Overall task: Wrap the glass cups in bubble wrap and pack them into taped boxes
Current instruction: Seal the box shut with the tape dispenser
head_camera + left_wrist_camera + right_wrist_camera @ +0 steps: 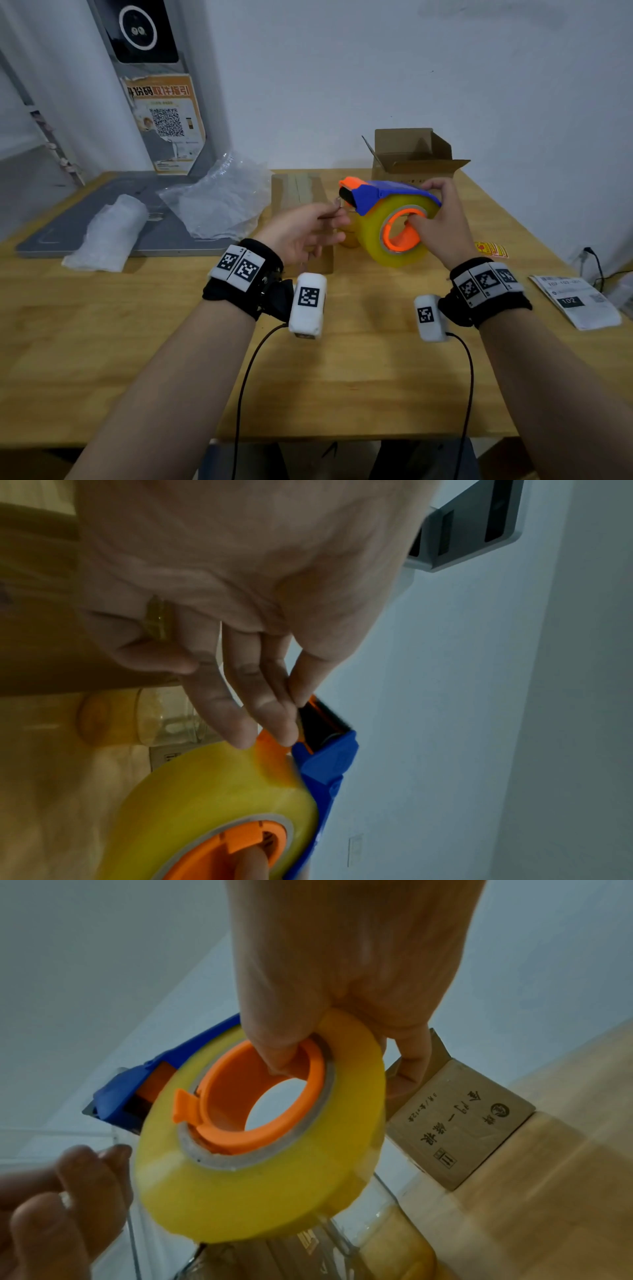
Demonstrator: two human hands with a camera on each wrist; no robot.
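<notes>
Near half of tabletop point(342, 377) bare; room to pass there. Far side crowded: open box point(411, 154) right rear, flat cardboard point(298, 195) centre, loose bubble wrap point(222, 202) and wrapped bundle point(109, 233) left. Paper slip point(575, 301) near right edge.

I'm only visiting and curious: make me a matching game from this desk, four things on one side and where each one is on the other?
Things:
1. tape dispenser
2. open cardboard box
3. bubble-wrapped bundle
4. printed paper slip

Places:
A. far left, on the grey mat
B. held in the right hand
C. right edge of the table
D. back of the table, by the wall

Pairs: 1-B, 2-D, 3-A, 4-C
</notes>
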